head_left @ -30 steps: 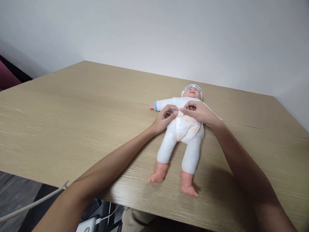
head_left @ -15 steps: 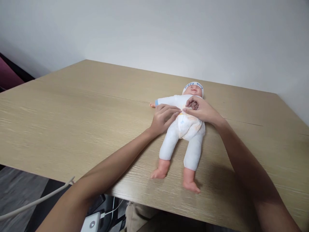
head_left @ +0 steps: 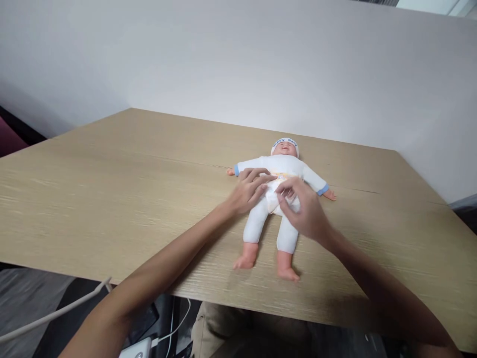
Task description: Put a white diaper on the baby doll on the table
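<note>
A baby doll (head_left: 286, 165) in white clothes with blue cuffs lies on its back, its head toward the wall and its bare feet toward me. Round its hips is a white diaper (head_left: 273, 199) with an orange-edged waistband. My left hand (head_left: 248, 191) rests at the left side of the diaper, fingers stretched over the waist. Above the diaper's right side is my right hand (head_left: 307, 209), slightly blurred, with curved fingers apart from the thumb and nothing seen between them. This hand hides part of the diaper and the doll's thigh.
The doll lies on a wide wooden table (head_left: 112, 199) with a thin seam across it. A pale wall (head_left: 223, 64) stands behind. Below the front edge are a white device (head_left: 136, 348) with a cable and a light-coloured curved tube (head_left: 55, 311).
My right hand has moved from the doll's belly down toward me, off the waistband, uncovering the doll's chest and arm. My left hand stays at the diaper's side. The view has shifted slightly.
</note>
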A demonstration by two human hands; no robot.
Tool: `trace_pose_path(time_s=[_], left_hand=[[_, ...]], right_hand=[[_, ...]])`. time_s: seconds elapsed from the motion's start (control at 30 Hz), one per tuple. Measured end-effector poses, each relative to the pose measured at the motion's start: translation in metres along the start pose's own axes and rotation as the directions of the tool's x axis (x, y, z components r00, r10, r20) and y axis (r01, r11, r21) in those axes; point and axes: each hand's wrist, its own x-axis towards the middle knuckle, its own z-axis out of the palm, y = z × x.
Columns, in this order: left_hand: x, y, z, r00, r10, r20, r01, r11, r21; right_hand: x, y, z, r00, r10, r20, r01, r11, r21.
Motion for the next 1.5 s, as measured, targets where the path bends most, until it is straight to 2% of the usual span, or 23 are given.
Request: trace_pose_path(time_s=[0.07, 0.13, 0.2, 0.23, 0.33, 0.43, 0.53, 0.63, 0.73, 0.87, 0.97, 1.03, 1.17, 1.33, 1.5], left_hand=[[-0.005, 0.019, -0.006, 0.999, -0.037, 0.006, 0.037, 0.998, -0.046], [-0.013, 0.038, -0.011, 0.996, 0.007, 0.089, 0.002, 0.995, -0.102], [-0.023, 0.050, -0.016, 0.973, 0.085, 0.213, -0.058, 0.990, -0.130], [-0.028, 0.052, -0.017, 0.957, 0.110, 0.269, -0.078, 0.989, -0.128], [-0.039, 0.049, -0.021, 0.935, 0.067, 0.349, -0.043, 0.996, -0.077], [-0.043, 0.038, -0.020, 0.933, -0.090, 0.348, 0.112, 0.993, -0.043], [-0.041, 0.034, -0.014, 0.918, -0.225, 0.327, 0.250, 0.968, -0.036], [-0.036, 0.038, -0.005, 0.906, -0.299, 0.299, 0.315, 0.949, -0.004], [-0.034, 0.043, 0.003, 0.908, -0.324, 0.265, 0.318, 0.946, 0.064], [-0.035, 0.046, 0.005, 0.919, -0.320, 0.230, 0.311, 0.947, 0.077], [-0.035, 0.048, 0.002, 0.921, -0.290, 0.260, 0.290, 0.956, 0.039], [-0.036, 0.049, 0.000, 0.928, -0.253, 0.273, 0.252, 0.967, 0.041], [-0.036, 0.053, -0.003, 0.955, -0.198, 0.222, 0.201, 0.980, 0.009], [-0.036, 0.054, -0.004, 0.949, -0.212, 0.235, 0.233, 0.970, -0.069], [-0.034, 0.049, -0.005, 0.924, -0.266, 0.273, 0.301, 0.949, -0.094]], right_hand=[[-0.025, -0.014, -0.003, 0.971, -0.028, 0.238, 0.010, 0.997, 0.079], [-0.047, -0.016, -0.006, 0.886, -0.039, 0.462, -0.019, 0.993, 0.120], [-0.065, -0.009, -0.009, 0.820, 0.010, 0.572, -0.076, 0.993, 0.092], [-0.072, -0.002, -0.011, 0.815, 0.058, 0.577, -0.108, 0.993, 0.053], [-0.082, 0.021, -0.017, 0.851, 0.213, 0.479, -0.195, 0.977, -0.087], [-0.079, 0.033, -0.020, 0.862, 0.338, 0.377, -0.286, 0.940, -0.188], [-0.073, 0.031, -0.014, 0.860, 0.430, 0.275, -0.368, 0.895, -0.251], [-0.073, 0.026, 0.000, 0.879, 0.446, 0.170, -0.385, 0.873, -0.299], [-0.078, 0.024, 0.012, 0.907, 0.406, 0.111, -0.351, 0.875, -0.334], [-0.085, 0.026, 0.020, 0.933, 0.344, 0.106, -0.282, 0.882, -0.377], [-0.089, 0.026, 0.022, 0.941, 0.324, 0.102, -0.257, 0.875, -0.410], [-0.090, 0.025, 0.022, 0.949, 0.303, 0.092, -0.243, 0.883, -0.402], [-0.091, 0.020, 0.021, 0.960, 0.270, 0.073, -0.227, 0.904, -0.362], [-0.092, 0.016, 0.020, 0.962, 0.258, 0.088, -0.214, 0.915, -0.343], [-0.088, 0.014, 0.018, 0.938, 0.297, 0.177, -0.229, 0.917, -0.326]])
